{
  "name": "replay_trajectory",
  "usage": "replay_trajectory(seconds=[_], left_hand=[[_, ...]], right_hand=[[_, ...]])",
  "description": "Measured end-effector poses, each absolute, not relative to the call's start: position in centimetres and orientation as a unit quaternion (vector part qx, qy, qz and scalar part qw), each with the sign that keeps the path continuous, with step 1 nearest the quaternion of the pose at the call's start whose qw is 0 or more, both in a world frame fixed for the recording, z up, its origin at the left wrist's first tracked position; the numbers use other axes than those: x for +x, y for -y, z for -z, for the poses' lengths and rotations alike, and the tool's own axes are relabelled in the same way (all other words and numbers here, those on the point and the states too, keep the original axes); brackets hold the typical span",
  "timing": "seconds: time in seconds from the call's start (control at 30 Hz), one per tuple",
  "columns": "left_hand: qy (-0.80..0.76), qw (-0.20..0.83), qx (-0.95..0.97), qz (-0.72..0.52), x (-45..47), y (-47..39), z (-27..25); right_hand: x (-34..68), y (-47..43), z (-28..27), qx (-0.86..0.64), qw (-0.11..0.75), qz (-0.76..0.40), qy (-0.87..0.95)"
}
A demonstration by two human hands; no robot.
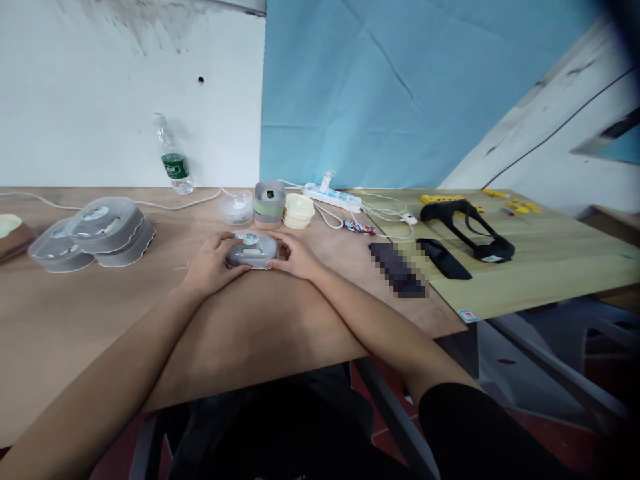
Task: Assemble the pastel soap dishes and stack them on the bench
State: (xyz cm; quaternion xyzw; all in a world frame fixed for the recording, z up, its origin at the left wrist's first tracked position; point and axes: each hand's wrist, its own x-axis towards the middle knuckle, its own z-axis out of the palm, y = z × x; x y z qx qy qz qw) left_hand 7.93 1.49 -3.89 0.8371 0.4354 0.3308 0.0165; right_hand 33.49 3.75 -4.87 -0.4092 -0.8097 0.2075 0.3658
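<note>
On the table in front of me lies a small grey food container (253,252) with a clear lid and a round sticker. My left hand (213,261) grips its left side, fingers over the lid's edge and thumb along the front. From the right, my right hand (294,255) holds the opposite side, thumb at the front corner. Just behind stand a stack of grey and green square bowls (270,204), a stack of cream cups (299,211) and some clear lids (237,208). Several similar lidded containers (103,227) are piled to the left.
A water bottle (175,160) stands by the wall. A white power strip (333,197) with cables lies at the back. Rightward are a pixelated dark object (397,270), a black flat case (443,259) and a black headset strap (470,230). A brown bowl (13,239) sits far left.
</note>
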Motion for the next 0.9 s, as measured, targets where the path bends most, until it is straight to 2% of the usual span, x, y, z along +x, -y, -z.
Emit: replay_trajectory(seconds=[0.9], left_hand=[[-0.425,-0.004,0.845,-0.326,7.58,-1.69,3.72]], right_hand=[[33.34,-3.79,4.71,-0.427,0.365,-0.236,0.793]])
